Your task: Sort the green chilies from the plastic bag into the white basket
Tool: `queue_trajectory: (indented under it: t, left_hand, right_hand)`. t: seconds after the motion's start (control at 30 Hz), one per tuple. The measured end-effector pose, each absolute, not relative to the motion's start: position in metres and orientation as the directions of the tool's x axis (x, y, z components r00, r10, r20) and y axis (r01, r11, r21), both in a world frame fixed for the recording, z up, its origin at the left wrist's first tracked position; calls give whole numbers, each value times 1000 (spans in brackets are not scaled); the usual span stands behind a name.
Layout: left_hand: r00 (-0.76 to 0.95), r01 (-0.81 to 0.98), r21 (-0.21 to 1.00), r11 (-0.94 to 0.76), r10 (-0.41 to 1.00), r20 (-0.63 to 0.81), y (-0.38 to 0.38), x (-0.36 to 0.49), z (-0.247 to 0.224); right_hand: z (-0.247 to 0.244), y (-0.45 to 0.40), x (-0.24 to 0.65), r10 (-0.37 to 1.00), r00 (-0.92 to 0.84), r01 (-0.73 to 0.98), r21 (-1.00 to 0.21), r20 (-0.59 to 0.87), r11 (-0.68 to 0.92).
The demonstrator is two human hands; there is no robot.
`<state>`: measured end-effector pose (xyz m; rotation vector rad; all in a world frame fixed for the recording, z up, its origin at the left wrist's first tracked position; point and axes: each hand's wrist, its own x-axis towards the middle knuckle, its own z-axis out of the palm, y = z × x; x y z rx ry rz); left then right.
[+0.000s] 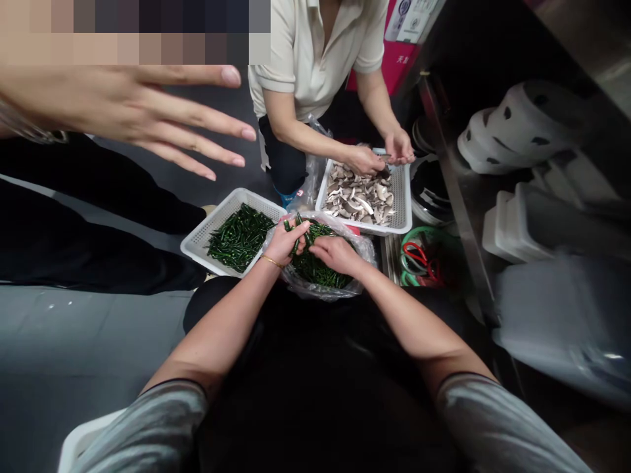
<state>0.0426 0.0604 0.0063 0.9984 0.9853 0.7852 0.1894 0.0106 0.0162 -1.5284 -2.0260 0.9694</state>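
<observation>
Two arms in gray sleeves (pixel 148 427) reach out over a dark lap (pixel 325 387). Up on the left, another person's hand (pixel 192 121) hangs in the air with its fingers spread, holding nothing. A silvery bracelet (pixel 37 131) is on that wrist.

In the middle, the left hand (pixel 286 244) grips a few green peppers (pixel 294 244) — they poke out past the thumb. A thin gold band (pixel 271 261) is on its wrist. The right hand (pixel 338 255) is just beside it, with thumb and finger pinched together by the peppers. I cannot tell if it has hold of one.

Under both hands is a clear plastic bag (pixel 365 251) with lots more green peppers inside. Just beside it, on the left, a white basket (pixel 194 246) has a big pile of green peppers too. On the right, a green basket (pixel 405 264) has red loops (pixel 417 253) in it, like scissor handles.

Past the bag is a white tray (pixel 405 209) full of cut mushrooms (pixel 359 197). Behind it, a person in a cream shirt (pixel 315 72) holds a small piece — both hands are over the tray.
</observation>
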Motion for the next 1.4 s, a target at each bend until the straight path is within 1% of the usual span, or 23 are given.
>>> queue_trajectory:
  t: [0.07,0.1,0.17,0.23,0.3,0.37,0.43,0.47,0.53,0.6,0.67,0.7,0.77,0.83,0.93,0.97,1.03,1.1,1.17,1.23,1.3,1.33,1.4]
  left_hand:
    - [311,48,977,206,927,-210,56,42,9]
    - [295,107,988,109,946,-136,53,42,11]
    - [269,160,986,-38,963,-7,51,42,14]
    - [223,117,993,0,974,-26,54,40,16]
    - [185,-28,982,189,966,-180,63,34,16]
    - [234,-202,903,379,914,-331,73,27,15]
    - [330,-292,821,490,858,-394,79,20,15]
    - [372,-294,802,520,835,-406,80,18,14]
    - [413,-224,806,548,802,-431,78,17,12]
    - [411,-84,852,516,797,-442,72,21,8]
    - [437,97,898,429,792,-426,66,27,3]
    - [468,178,911,371,783,-410,63,31,0]
    - [536,285,921,266,752,-383,61,37,-5]
    - [562,316,925,210,745,-361,61,40,-7]
    - [554,280,948,151,781,-288,63,39,-6]
    - [558,270,955,120,789,-257,63,39,-5]
    - [593,271,961,55,777,-212,62,37,-3]
    - [650,290,957,12,731,-206,59,36,1]
    - [704,290,957,2,677,-215,56,35,7]
    - [753,267,963,30,617,-228,55,33,14]
    - [802,244,964,109,536,-264,56,31,22]
    - [816,239,958,160,502,-287,57,30,24]
    - [808,220,938,268,489,-329,58,29,26]
  right_hand:
    - [25,11,193,904,-401,772,-586,-151,245]
    - [27,12,196,888,-397,828,-508,-234,237]
    - [26,14,200,870,-291,929,-333,-398,159]
    - [18,15,200,861,-159,980,-181,-484,79]
    - [6,14,195,859,-99,991,-129,-502,39]
    - [-8,12,186,873,-89,989,-147,-479,20]
    - [-19,13,179,884,-65,984,-176,-462,-20]
    - [-23,14,177,887,-50,978,-203,-460,-51]
    - [-27,18,180,882,-22,936,-319,-470,-146]
    - [-24,23,189,859,-8,808,-509,-513,-296]
    - [-17,24,198,819,-12,566,-679,-573,-467]
    - [-12,24,201,801,-25,427,-731,-598,-533]
    - [-5,23,204,794,-64,200,-787,-605,-583]
    - [0,21,204,818,-95,82,-823,-568,-562]
    - [5,19,202,871,-93,78,-876,-483,-477]
    - [6,18,202,896,-81,133,-895,-437,-425]
    - [11,17,201,953,-57,335,-905,-299,-264]
    - [17,14,201,986,-81,542,-837,-146,-80]
    - [21,12,203,981,-159,593,-805,-114,2]
    - [24,12,208,942,-268,480,-876,-201,-50]
    - [25,14,213,894,-357,303,-939,-271,-164]
    - [25,16,216,886,-369,225,-952,-282,-209]
    - [24,20,218,909,-310,127,-960,-279,-251]
